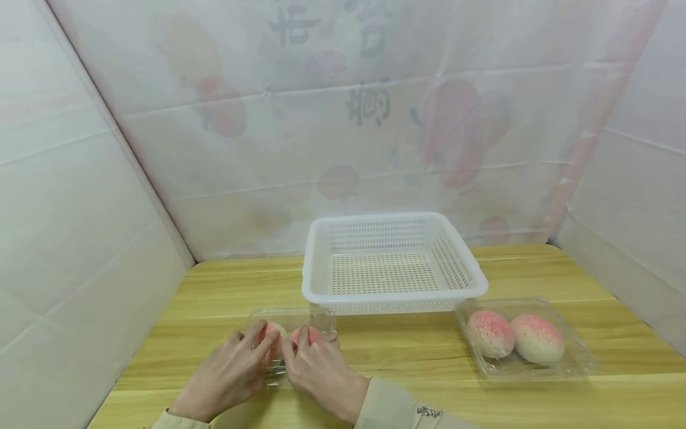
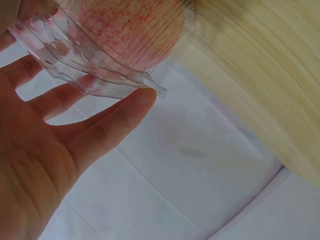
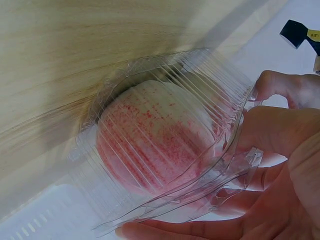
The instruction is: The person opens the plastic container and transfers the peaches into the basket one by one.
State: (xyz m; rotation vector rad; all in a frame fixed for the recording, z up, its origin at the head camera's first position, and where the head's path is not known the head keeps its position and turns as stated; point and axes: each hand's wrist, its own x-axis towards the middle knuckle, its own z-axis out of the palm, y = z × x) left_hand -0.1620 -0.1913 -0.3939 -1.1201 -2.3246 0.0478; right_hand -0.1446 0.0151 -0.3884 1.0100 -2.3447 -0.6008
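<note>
A clear plastic clamshell box [image 1: 292, 311] stands on the near left of the table with peaches [image 3: 155, 135] in it, pink speckled over cream. My left hand [image 1: 230, 366] grips its left side; in the left wrist view the thumb and fingers lie along the rim, thumb tip at a corner. On the right, my right hand [image 1: 321, 366] holds the near edge, where the two layers of plastic meet in the right wrist view. Fingers hide much of the fruit in the head view.
A white perforated basket [image 1: 393, 301] stands behind the box, near the back wall. To the right lies another clear box [image 1: 579, 357] with two pink and cream peaches [image 1: 538, 339]. Printed white cloth [image 1: 278, 149] encloses the wooden table [image 1: 402, 369] at the back.
</note>
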